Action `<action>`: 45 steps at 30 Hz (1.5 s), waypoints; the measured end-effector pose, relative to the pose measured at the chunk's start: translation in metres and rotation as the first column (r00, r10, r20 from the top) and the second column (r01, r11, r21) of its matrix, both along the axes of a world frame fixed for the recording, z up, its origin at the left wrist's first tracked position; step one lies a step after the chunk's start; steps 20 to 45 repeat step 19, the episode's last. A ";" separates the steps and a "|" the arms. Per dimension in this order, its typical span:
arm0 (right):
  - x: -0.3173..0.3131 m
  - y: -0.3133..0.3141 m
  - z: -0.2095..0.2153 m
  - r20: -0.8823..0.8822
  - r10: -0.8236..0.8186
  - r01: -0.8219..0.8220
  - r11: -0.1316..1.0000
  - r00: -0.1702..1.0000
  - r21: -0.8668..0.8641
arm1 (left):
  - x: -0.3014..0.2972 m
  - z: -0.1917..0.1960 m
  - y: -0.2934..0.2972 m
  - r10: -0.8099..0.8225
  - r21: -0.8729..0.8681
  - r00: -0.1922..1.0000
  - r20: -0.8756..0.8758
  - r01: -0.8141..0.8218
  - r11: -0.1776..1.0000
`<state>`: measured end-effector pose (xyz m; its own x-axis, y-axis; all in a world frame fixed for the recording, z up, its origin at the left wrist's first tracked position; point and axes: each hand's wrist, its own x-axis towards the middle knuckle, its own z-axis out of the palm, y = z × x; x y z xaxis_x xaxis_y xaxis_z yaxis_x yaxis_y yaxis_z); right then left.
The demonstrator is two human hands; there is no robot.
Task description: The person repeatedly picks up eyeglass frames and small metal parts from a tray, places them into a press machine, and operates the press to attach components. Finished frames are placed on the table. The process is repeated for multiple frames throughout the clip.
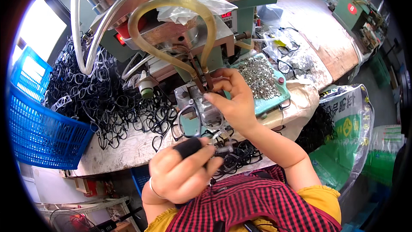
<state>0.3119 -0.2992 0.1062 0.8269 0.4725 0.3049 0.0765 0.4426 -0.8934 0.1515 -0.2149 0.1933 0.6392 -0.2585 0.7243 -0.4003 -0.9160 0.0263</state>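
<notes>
My right hand [234, 99] is closed in a pinch beside the two copper-coloured tips [205, 80] of the bench machine. Whatever its fingertips hold is too small to make out. Just below, a greyish glasses frame [189, 120] lies at the metal fixture [183, 96], with clear plastic next to it. Nearer my body, my left hand [184, 169] has its fingers curled, and one wears a black finger sleeve [188, 147]. What it grips is hidden. A clear glasses frame [222, 139] lies close to its fingertips.
Black glasses frames [86, 79] are heaped at the left beside a blue basket [47, 124]. A green tray [262, 81] of small metal parts stands right of the machine. A yellowish hose [171, 0] loops above my hands. Green-and-white sacks [343, 146] stand at the right.
</notes>
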 end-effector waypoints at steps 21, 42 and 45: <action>-0.002 0.008 -0.010 -0.176 0.040 -0.029 0.998 0.984 0.062 | 0.051 0.010 0.050 0.227 -0.576 0.973 0.035 -0.166 0.800; -0.002 0.008 -0.010 -0.176 0.040 -0.029 0.998 0.984 0.062 | 0.051 0.010 0.050 0.227 -0.576 0.973 0.035 -0.166 0.800; -0.002 0.008 -0.010 -0.176 0.040 -0.029 0.998 0.984 0.062 | 0.051 0.010 0.050 0.227 -0.576 0.973 0.035 -0.166 0.800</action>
